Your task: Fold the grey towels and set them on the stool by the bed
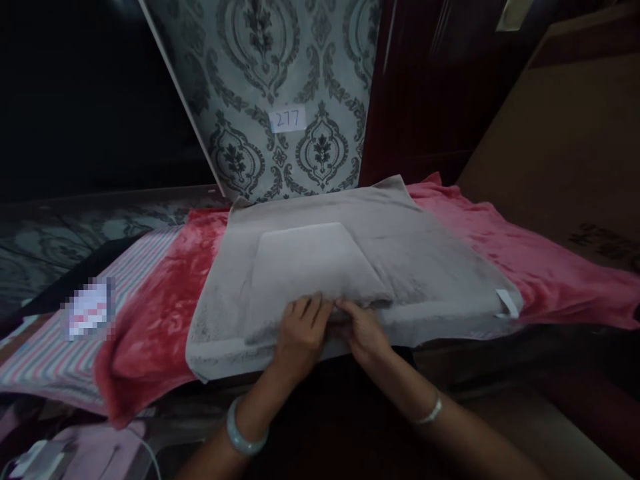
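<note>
A smaller folded grey cloth (pixel 305 260) lies flat on a larger grey towel (pixel 440 267) spread across the surface. At its front edge my left hand (pixel 301 335) is closed, fingers curled over the fabric. Close beside it, my right hand (pixel 366 333) pinches the same edge between thumb and fingers. The two hands nearly touch at the middle of that edge, and some fingertips are hidden in the fabric. A white tag (pixel 508 303) sticks out at the towel's front right corner.
Under the towel are a red blanket (pixel 160 307) at left and a pink blanket (pixel 525 253) at right. A striped cloth (pixel 45 353) lies farther left. A patterned wall (pixel 320 80) with a paper marked 277 (pixel 288 119) stands behind. A cardboard box (pixel 575 133) leans at right.
</note>
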`<control>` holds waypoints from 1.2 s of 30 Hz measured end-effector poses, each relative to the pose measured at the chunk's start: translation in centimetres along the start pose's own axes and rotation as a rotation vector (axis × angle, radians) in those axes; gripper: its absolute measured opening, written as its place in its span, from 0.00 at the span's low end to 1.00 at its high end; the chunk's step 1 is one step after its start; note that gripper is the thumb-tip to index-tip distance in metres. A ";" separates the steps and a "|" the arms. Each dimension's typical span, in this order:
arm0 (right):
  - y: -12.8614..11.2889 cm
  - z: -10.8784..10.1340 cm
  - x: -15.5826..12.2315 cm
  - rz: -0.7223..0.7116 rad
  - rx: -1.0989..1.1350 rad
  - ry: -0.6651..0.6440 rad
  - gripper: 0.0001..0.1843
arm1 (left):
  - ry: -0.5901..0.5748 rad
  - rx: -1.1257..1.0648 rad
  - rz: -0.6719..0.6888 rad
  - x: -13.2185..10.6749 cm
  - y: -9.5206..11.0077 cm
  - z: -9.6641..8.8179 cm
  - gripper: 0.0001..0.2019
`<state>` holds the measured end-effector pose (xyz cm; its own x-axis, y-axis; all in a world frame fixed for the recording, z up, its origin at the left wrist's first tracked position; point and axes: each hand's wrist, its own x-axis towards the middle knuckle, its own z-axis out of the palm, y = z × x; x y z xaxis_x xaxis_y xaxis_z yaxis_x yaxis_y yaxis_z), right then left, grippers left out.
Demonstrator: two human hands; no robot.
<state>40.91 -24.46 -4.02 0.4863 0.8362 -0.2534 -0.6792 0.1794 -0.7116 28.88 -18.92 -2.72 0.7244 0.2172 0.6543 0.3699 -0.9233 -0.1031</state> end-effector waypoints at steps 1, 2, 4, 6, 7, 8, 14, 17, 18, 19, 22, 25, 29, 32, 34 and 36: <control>-0.8 -0.9 -0.3 -0.012 -0.014 0.005 0.16 | -0.025 -0.053 0.029 0.4 0.4 -0.9 0.15; -1.7 -2.0 -0.6 -0.020 -0.026 0.028 0.16 | -0.055 -0.123 0.044 0.7 0.6 -1.8 0.14; -3.8 -4.4 -1.3 -0.024 -0.068 0.092 0.20 | -0.114 -0.293 0.045 1.7 -0.1 -3.4 0.13; -5.5 -6.8 -1.6 -0.027 -0.126 0.148 0.23 | -0.145 -0.416 -0.016 3.2 -2.5 -3.9 0.13; -6.1 -7.8 -1.7 -0.028 -0.147 0.170 0.24 | -0.159 -0.442 -0.069 4.2 -4.3 -3.6 0.15; -6.4 -8.6 -1.7 -0.028 -0.157 0.188 0.25 | -0.172 -0.446 -0.139 5.5 -6.4 -2.9 0.16; -5.0 -10.2 -1.5 -0.032 -0.121 0.278 0.24 | -0.573 -0.319 -0.605 14.1 -17.0 4.9 0.22; -4.2 -9.6 -2.1 -0.047 -0.116 0.293 0.26 | -0.717 -0.380 -0.629 16.4 -19.0 7.5 0.20; -4.0 -9.3 -2.4 -0.045 -0.114 0.288 0.28 | -0.743 -0.422 -0.613 16.8 -19.3 8.1 0.20; -3.8 -9.1 -2.7 -0.044 -0.113 0.282 0.30 | -0.775 -0.480 -0.600 17.0 -19.5 8.6 0.21; -2.8 -8.1 -3.2 -0.077 -0.084 0.295 0.38 | -0.843 -0.703 -0.596 17.4 -19.7 9.9 0.27; -1.5 -7.3 -2.8 -0.172 -0.031 0.354 0.45 | -0.833 -0.859 -0.646 17.8 -20.0 10.6 0.30; -0.6 -6.7 -1.8 -0.264 -0.049 0.387 0.49 | -0.975 -1.080 -0.697 18.6 -20.4 10.1 0.31; -0.8 -6.6 -1.5 -0.282 -0.040 0.374 0.46 | -1.021 -1.194 -0.761 18.6 -20.4 9.4 0.33; -1.4 -6.4 -1.7 -0.302 -0.037 0.351 0.43 | -0.944 -1.189 -0.802 18.5 -20.0 8.9 0.33; -2.6 -6.1 -2.0 -0.304 -0.076 0.310 0.39 | -0.867 -1.158 -0.788 18.5 -19.5 8.3 0.33</control>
<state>45.04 -29.80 -5.66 0.8077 0.5543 -0.2008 -0.4427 0.3453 -0.8276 39.89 5.70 5.14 0.8168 0.4524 -0.3580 0.4656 -0.1506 0.8721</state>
